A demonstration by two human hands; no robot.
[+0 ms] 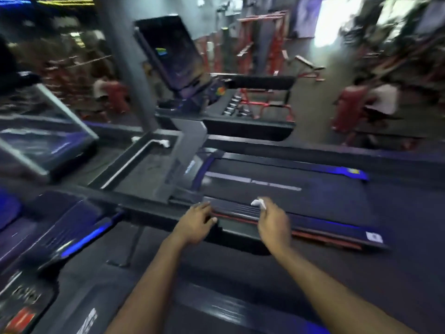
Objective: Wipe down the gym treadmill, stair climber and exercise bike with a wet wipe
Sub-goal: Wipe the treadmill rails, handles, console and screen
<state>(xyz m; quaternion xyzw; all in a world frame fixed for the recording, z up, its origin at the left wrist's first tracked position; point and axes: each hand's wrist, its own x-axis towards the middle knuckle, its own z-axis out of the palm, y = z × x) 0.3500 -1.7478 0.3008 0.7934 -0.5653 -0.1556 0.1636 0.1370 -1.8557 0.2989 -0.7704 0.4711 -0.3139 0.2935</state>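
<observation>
Hands out over treadmill (301,196), right hand (273,222) pinching wet wipe (257,203) just above the ribbed side rail (238,209), left hand (196,219) loose beside it w/ nothing in it, so treadmill step looks underway, and next move prob. needs wipe pressed flat & dragged along the rail.

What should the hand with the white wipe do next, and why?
Probably lower the right hand so the wet wipe presses on the treadmill's ribbed side rail, then rub along it; the wipe is pinched right by that rail.
</observation>
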